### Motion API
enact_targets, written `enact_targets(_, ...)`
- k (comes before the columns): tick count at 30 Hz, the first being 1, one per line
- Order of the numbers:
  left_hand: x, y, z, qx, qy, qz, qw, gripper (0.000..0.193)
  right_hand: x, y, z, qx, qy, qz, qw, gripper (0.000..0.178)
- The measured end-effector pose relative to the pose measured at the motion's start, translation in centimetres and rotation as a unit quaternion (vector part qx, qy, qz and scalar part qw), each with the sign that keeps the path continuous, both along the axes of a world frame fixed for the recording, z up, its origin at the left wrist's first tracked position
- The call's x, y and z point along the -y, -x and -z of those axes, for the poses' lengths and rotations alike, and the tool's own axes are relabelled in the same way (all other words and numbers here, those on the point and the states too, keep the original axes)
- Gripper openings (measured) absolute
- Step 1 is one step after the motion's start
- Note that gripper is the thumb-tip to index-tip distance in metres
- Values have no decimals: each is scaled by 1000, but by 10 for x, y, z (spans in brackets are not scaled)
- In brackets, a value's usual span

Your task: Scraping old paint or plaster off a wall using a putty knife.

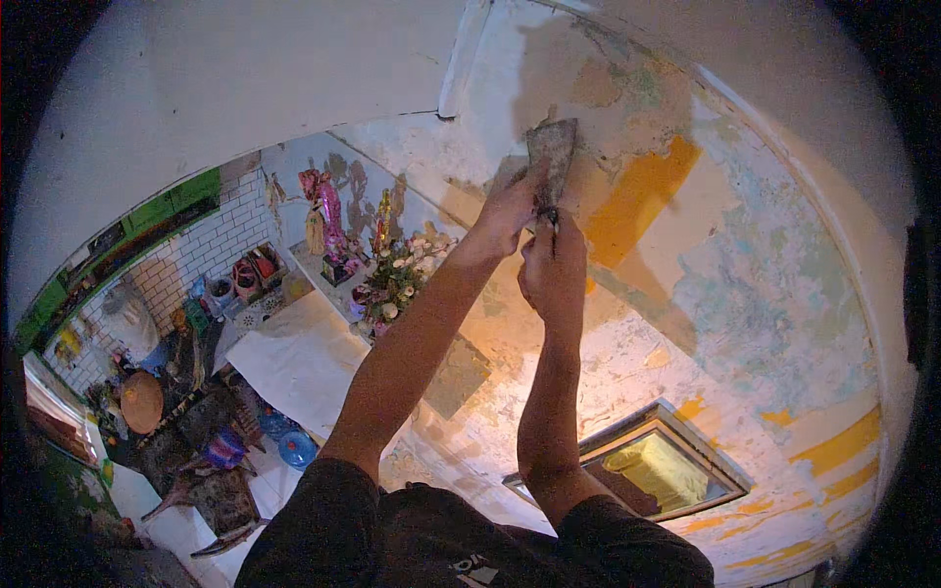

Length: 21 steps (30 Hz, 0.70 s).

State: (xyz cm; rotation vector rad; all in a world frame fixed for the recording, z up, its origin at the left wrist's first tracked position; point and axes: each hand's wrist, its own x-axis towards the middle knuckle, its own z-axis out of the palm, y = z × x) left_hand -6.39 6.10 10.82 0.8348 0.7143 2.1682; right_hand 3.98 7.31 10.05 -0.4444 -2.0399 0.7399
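Both my arms reach up in front of a peeling, patchy wall [784, 284]. A scraper with a wide, worn grey blade [554, 152] points upward, its blade at the wall near the ceiling edge. My right hand [555, 263] is wrapped round the handle from below. Higher and to the left, my left hand [508, 218] grips it too, close to the foot of the blade. Most of the handle is hidden by my fingers. Just right of the scraper, an orange patch [642, 206] shows on the wall.
A framed panel with yellow in it [655, 470] sits low in the wall, right of my right forearm. At the left are a bunch of flowers [397, 279], a pink-and-gold trophy [328, 220], a white-covered table [294, 358], a blue water bottle [297, 449] and chairs.
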Motion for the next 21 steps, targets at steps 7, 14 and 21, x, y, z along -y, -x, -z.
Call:
enact_targets(7,-1,11,8,-4,-4,-70,998,35,-7,18,21,-18,-139,56,988,26)
enact_targets(14,-5,13,6,7,13,-109,994,38,-17,17,14,-24,-41,-43,998,20)
enact_targets(21,-1,-8,17,-25,49,-110,992,38,-13,-8,20,-30,68,-96,993,18)
